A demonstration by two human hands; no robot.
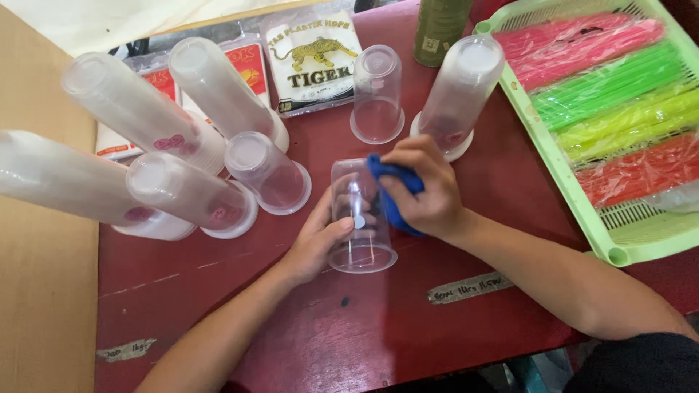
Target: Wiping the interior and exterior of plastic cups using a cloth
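Clear plastic, thin and see-through: that is the cup (362,218) at the middle of the dark red table (342,327), mouth down on the tabletop with its closed base up. Its long axis stands upright and looks tipped a little toward 12 o'clock in the head view (part of that may be the camera's angle).

The left hand (318,240) comes in from 7 o'clock and wraps the cup's side wall, thumb across the front and fingers seen through the plastic behind, so it is closed around the cup and steadies it. The right hand (422,193) comes from 4 o'clock and is clenched on a bunched blue cloth (393,191), which it presses against the cup's upper wall on the 2 o'clock side. Both hands touch the cup or the cloth on it; the cup lies between them, the left lower and the right higher.

Around them, at 9 to 11 o'clock, tall stacks of cloudy cups (138,116) lean outward, with a single cup (268,173) just beside the held one. At 12 o'clock stands another single cup (377,94), at 1 o'clock a short stack (457,91), both apart from the hands. At 2 to 3 o'clock a light green tray (575,196) holds packs of coloured straws (619,102).
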